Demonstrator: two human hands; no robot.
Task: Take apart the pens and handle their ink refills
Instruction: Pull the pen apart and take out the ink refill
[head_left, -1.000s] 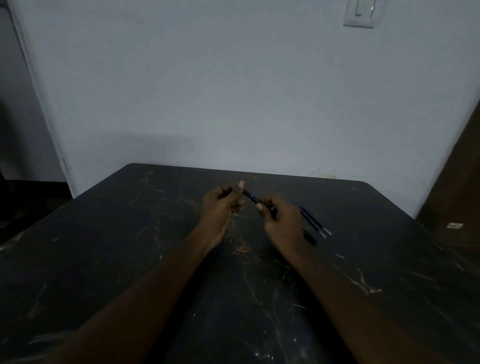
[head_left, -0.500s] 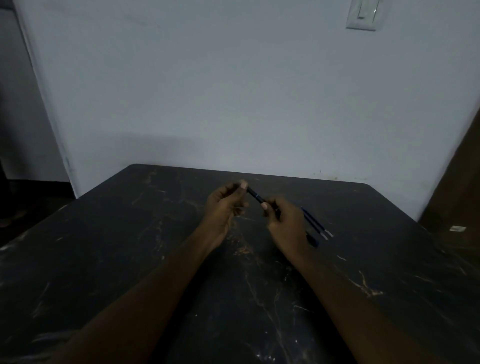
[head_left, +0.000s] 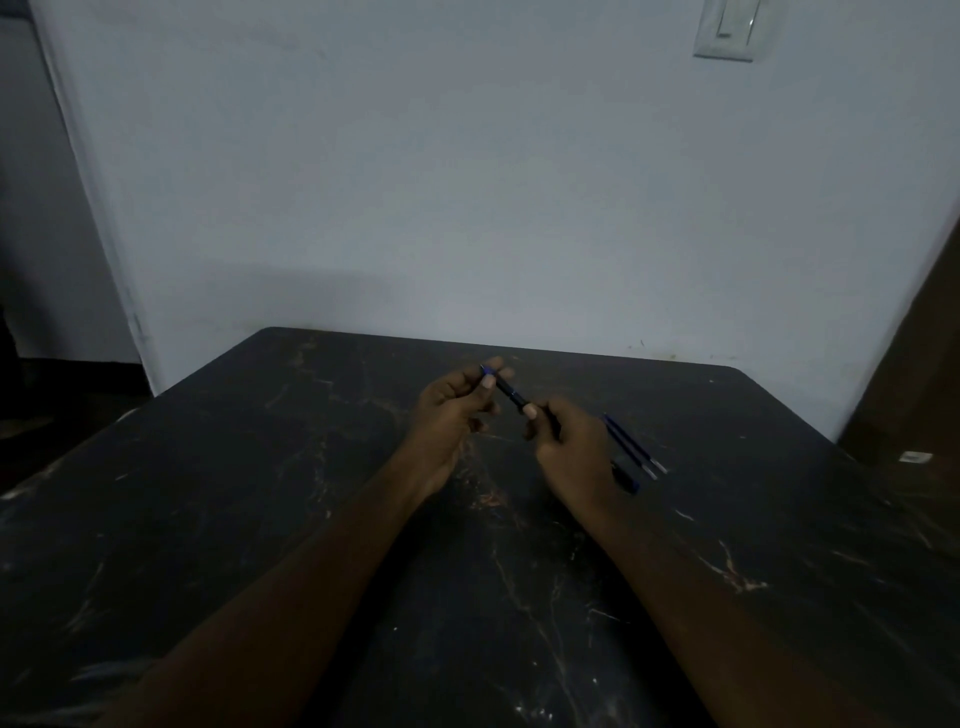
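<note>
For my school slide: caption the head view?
Both hands grip a pen above a dark table.

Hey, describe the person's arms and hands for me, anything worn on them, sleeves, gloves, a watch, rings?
Both forearms are bare as far as the frame shows: no sleeves, gloves or watch. The left hand and right hand show short, pale fingernails. The dim light hides any rings.

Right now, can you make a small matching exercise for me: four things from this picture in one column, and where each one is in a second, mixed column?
1. dark pen with blue end
2. two thin blue ink refills
3. white wall switch
4. small white piece

A. on the wall, upper right
B. held between left hand and right hand
C. flat on the dark marbled table, beside the right hand
D. off the table, far right

Pairs: 1-B, 2-C, 3-A, 4-D
</note>
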